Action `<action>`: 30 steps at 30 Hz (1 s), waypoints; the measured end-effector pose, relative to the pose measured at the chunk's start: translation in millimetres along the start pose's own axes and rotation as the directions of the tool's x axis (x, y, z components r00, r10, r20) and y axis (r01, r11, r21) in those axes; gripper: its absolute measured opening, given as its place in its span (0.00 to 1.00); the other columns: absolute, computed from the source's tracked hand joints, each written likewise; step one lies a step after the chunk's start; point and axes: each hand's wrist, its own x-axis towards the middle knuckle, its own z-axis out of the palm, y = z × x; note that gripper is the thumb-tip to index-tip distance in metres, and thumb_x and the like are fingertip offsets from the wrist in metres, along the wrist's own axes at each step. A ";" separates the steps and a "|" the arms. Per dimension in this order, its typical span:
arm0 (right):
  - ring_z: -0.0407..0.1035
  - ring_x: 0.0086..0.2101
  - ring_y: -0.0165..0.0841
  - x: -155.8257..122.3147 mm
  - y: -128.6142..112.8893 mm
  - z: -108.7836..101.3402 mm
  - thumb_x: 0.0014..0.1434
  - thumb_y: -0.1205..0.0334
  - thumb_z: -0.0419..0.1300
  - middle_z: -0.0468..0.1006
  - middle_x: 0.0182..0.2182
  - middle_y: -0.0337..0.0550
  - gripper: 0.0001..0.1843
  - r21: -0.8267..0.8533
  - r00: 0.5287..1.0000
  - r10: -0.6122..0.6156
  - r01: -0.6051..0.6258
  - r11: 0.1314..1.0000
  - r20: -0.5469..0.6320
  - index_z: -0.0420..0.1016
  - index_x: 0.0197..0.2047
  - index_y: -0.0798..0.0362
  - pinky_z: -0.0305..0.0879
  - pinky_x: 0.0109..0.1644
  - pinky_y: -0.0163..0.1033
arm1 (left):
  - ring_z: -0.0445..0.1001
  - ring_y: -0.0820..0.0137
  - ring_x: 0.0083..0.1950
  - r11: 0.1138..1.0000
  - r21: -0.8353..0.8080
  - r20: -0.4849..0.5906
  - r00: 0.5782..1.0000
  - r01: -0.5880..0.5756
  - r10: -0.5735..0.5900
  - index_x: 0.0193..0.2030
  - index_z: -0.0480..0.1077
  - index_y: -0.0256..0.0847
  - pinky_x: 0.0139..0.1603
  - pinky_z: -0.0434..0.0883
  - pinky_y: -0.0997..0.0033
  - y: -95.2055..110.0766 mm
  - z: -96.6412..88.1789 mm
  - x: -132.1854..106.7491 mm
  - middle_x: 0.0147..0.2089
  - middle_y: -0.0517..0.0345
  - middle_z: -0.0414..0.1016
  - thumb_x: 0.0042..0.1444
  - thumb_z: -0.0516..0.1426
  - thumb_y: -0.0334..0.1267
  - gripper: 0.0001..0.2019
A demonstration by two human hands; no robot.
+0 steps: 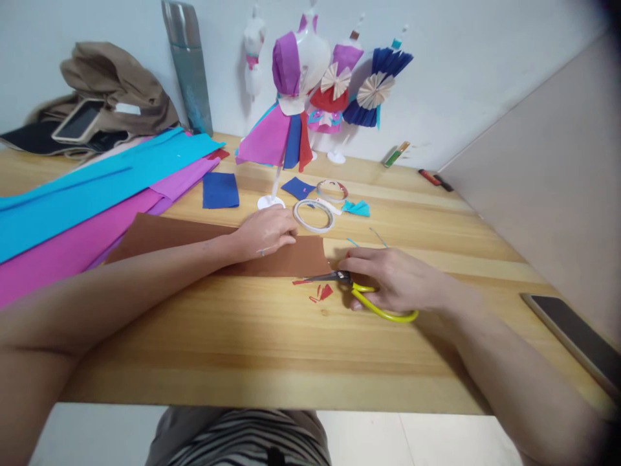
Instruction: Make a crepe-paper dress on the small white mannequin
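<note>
A long brown crepe paper sheet [305,255] lies flat on the wooden table. My left hand [266,232] rests over its far edge, fingers bent together and thumb on the paper, holding it down. In my right hand [388,278] is a pair of scissors [392,317] with yellow handles; its dark blades point left, close along the sheet's near right corner. Small red scraps [326,292] lie just below the blades. Beyond my left hand sits a white tape roll [314,217], with a second tape roll [332,189] behind it.
Blue and pink crepe sheets [97,175] spread at left. Several dressed mannequin stands, one in a pink skirt [264,139], line the wall near a flask [187,71]. Blue squares [221,190] and a teal scrap [356,208] lie mid-table. A phone [572,330] lies at right.
</note>
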 end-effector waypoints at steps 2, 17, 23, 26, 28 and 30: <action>0.71 0.33 0.35 0.0 0.6 1.1 0.60 0.57 0.61 0.77 0.40 0.50 0.21 -0.005 1.000 0.001 -0.001 1.000 -0.003 0.72 0.55 0.55 0.65 0.36 0.39 | 0.70 0.62 0.46 1.000 0.028 -0.015 1.000 -0.007 0.008 0.37 0.75 0.37 0.47 0.64 0.65 0.5 1.6 0.5 0.41 0.50 0.75 0.63 0.54 0.34 0.08; 0.75 0.38 0.40 -0.5 1.4 1.9 0.58 0.57 0.62 0.79 0.42 0.51 0.21 0.015 0.999 -0.002 0.002 1.000 -0.033 0.73 0.55 0.51 0.70 0.38 0.42 | 0.72 0.63 0.41 0.987 0.064 0.147 0.977 0.146 -0.154 0.36 0.75 0.39 0.31 0.55 0.69 5.4 -19.8 -0.6 0.40 0.52 0.77 0.59 0.56 0.40 0.09; 0.75 0.37 0.39 -0.4 1.9 1.6 0.58 0.57 0.63 0.78 0.43 0.52 0.23 -0.001 1.000 -0.013 0.013 1.000 -0.017 0.72 0.57 0.52 0.70 0.38 0.41 | 0.72 0.64 0.41 0.990 0.024 0.155 0.978 0.141 -0.143 0.35 0.74 0.39 0.31 0.53 0.69 7.7 -21.2 -0.4 0.40 0.52 0.77 0.55 0.56 0.35 0.06; 0.75 0.37 0.39 -0.6 1.2 0.8 0.58 0.57 0.63 0.79 0.43 0.51 0.23 -0.026 1.000 -0.007 0.006 1.000 -0.006 0.72 0.57 0.50 0.69 0.38 0.40 | 0.71 0.65 0.39 0.992 0.026 0.131 0.983 0.123 -0.125 0.34 0.73 0.39 0.30 0.52 0.69 10.0 -19.4 -1.4 0.38 0.53 0.77 0.54 0.55 0.34 0.06; 0.75 0.37 0.39 -0.9 1.3 1.1 0.58 0.57 0.63 0.79 0.43 0.51 0.23 -0.030 1.000 -0.008 0.008 1.000 -0.013 0.72 0.57 0.50 0.69 0.38 0.40 | 0.70 0.65 0.38 0.991 0.016 0.129 0.982 0.134 -0.135 0.34 0.73 0.39 0.30 0.52 0.69 10.6 -19.7 -1.9 0.37 0.53 0.76 0.54 0.55 0.34 0.05; 0.75 0.37 0.39 -1.4 2.0 2.0 0.58 0.57 0.63 0.79 0.43 0.51 0.23 -0.023 1.000 -0.015 0.014 1.000 -0.022 0.72 0.57 0.51 0.69 0.37 0.40 | 0.71 0.64 0.38 0.986 0.015 0.135 0.977 0.167 -0.167 0.35 0.72 0.40 0.30 0.51 0.69 10.1 -21.2 -2.0 0.37 0.54 0.77 0.55 0.56 0.36 0.05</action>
